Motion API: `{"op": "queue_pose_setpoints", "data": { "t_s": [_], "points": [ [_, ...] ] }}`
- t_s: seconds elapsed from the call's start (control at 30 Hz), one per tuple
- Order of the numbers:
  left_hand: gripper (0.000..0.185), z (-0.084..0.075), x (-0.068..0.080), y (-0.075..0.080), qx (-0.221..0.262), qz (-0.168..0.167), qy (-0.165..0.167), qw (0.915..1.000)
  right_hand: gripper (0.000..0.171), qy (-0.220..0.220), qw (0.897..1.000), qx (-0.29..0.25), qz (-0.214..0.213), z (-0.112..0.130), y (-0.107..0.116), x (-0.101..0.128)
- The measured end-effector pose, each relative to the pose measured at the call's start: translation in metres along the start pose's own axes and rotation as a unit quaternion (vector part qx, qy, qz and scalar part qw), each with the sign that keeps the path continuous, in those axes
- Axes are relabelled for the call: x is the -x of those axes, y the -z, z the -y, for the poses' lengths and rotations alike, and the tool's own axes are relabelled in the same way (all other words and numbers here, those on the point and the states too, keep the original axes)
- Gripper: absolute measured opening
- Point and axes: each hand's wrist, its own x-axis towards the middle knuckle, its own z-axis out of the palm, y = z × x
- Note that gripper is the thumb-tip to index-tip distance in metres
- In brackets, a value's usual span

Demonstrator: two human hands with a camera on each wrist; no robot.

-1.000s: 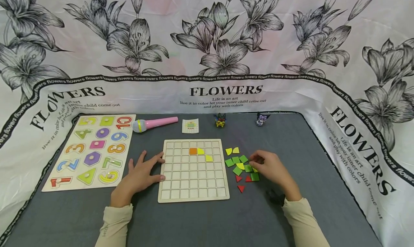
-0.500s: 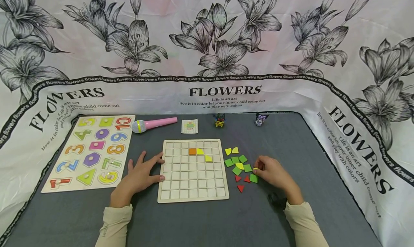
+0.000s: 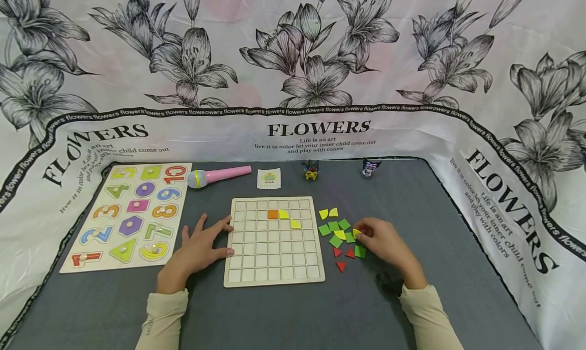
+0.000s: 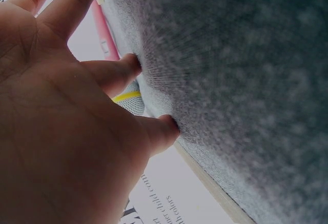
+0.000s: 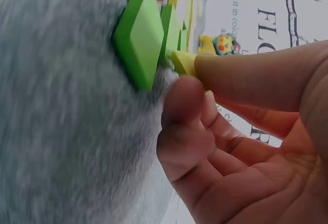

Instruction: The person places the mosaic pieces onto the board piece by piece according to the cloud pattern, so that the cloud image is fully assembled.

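Pinching a yellow piece (image 3: 356, 233) between thumb and forefinger of the right hand (image 3: 382, 240), with scarcely any gap between the tips and the other fingers curled in. Held at the right edge of a loose scatter, just beside a green square (image 3: 350, 238) and beyond a nearer green square (image 3: 360, 252); hard to tell whether touching either. Sitting well apart from the left hand (image 3: 199, 245), with the wooden grid board (image 3: 273, 248) and most of the scatter between. Touching the board's left rim with thumb and forefinger of that left hand, spread wide and grasping nothing. Bearing, on the board's far half, an orange square (image 3: 273, 214) and two yellow quarter-rounds (image 3: 296, 224). Strewn right of the board with red triangles (image 3: 341, 267) too, near the right hand. Lying beyond the left hand as well, a pink microphone (image 3: 226, 174).
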Motion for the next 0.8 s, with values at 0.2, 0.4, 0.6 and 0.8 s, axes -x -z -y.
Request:
{"op": "queue_pose_setpoints", "data": {
  "t_s": [0.2, 0.4, 0.6, 0.8],
  "points": [
    [0.071, -0.001, 0.0, 0.001, 0.001, -0.001, -0.001, 1.0, 0.016, 0.015, 1.0, -0.011, 0.003, 0.011, -0.005, -0.011],
    [0.071, 0.0, 0.001, 0.0, 0.0, -0.002, -0.005, 1.0, 0.018, 0.022, 0.999, -0.038, 0.015, 0.023, -0.014, -0.023],
    [0.073, 0.002, 0.0, 0.0, -0.003, -0.005, -0.006, 1.0, 0.011, 0.034, 0.998, -0.048, 0.028, 0.036, -0.024, -0.034],
    [0.075, 0.002, 0.001, 0.002, -0.002, -0.003, -0.004, 1.0, 0.01, 0.043, 0.997, -0.056, 0.038, 0.047, -0.037, -0.043]
  ]
}}
